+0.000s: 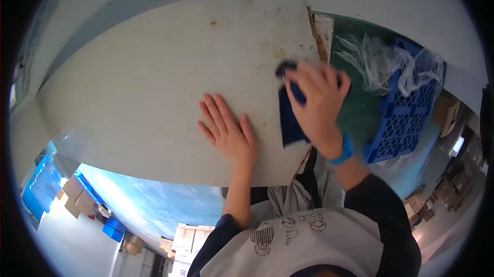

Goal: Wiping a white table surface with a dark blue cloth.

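My left hand (226, 130) lies flat on the off-white tabletop (154, 81), fingers stretched out and holding nothing. Toward the tabletop's right end, my right hand (319, 99), slightly blurred, is closed on a dark blue cloth (291, 122). The cloth spreads out on the surface beneath and to the left of my fingers, and a bunched, darker part shows beyond my fingertips. A blue band circles my right wrist. Brownish stains and small dark marks dot the tabletop around the cloth.
The tabletop's right edge (318, 35) is chipped and broken. Beyond it, a green surface (355, 107) bears a blue plastic lattice pallet (406, 117) with crumpled clear plastic film (370, 63). Cardboard boxes (77, 197) and a blue bin (113, 229) stand at the lower left.
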A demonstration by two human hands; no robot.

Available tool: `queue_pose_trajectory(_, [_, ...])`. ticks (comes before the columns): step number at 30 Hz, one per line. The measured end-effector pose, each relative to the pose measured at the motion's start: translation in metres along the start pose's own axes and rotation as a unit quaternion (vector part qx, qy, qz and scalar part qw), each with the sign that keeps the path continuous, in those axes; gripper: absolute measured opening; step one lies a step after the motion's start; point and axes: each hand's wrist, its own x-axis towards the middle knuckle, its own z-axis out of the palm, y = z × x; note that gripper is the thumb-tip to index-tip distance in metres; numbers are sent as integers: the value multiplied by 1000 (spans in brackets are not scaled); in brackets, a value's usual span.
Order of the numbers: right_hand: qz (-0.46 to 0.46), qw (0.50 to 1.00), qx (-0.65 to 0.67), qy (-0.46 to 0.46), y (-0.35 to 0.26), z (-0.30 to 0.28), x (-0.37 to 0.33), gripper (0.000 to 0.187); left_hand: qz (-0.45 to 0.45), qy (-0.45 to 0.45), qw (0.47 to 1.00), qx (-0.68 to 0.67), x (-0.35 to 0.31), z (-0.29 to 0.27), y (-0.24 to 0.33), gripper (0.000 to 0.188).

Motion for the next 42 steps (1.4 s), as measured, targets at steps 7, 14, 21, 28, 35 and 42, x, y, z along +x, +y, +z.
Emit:
queue_pose_trajectory(7, [45,999,-22,-7,-8,-1,-6,18,-5,0,1000,15,-3,1,0,63])
queue_pose_trajectory(14, [47,998,-26,45,-7,13,40,21,1,-8,1000,-4,1,2,5,65])
queue_pose_trajectory(21, [107,993,7,47,-10,9,26,23,15,-30,999,-1,0,0,0,66])
queue_pose_trajectory(28, [95,995,10,-3,-22,3,-8,16,13,-25,1000,-9,-2,-1,-5,66])
queue_pose_trajectory(35, [55,993,-27,100,-16,18,32,12,16,-37,999,-27,-1,0,-3,66])
queue_pose_trajectory(42, [74,993,-10,91,-11,18,54,11,20,-45,998,-34,-1,-4,0,66])
